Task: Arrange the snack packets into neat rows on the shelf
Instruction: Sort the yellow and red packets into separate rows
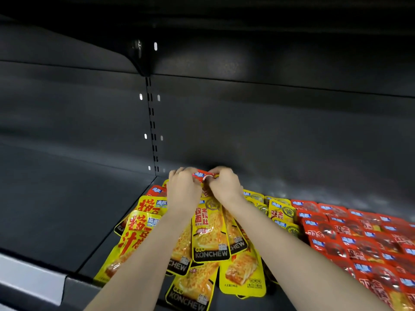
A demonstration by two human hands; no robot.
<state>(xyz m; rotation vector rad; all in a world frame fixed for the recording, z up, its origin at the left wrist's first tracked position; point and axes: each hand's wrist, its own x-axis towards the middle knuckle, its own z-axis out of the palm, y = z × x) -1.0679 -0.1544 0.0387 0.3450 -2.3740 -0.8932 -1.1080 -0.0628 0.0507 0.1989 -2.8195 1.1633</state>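
Head view: my left grip (pixel 183 187) and right grip (pixel 224 186) pinch 1 red packet (pixel 200 175) between them, placing it; next I'd square it with the yellow packets (pixel 210 234) beneath.

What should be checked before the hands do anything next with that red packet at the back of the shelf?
1. Grip: the left hand and the right hand both pinch the red packet: ok.
2. Whether the red packet is lifted clear of the pile: cannot tell, blurred.
3. Order of the yellow packets: not ok, they overlap and lie tilted.
4. Tidiness of the red rows on the right: ok.
5. Room for more rows: the shelf floor on the left is bare: ok.
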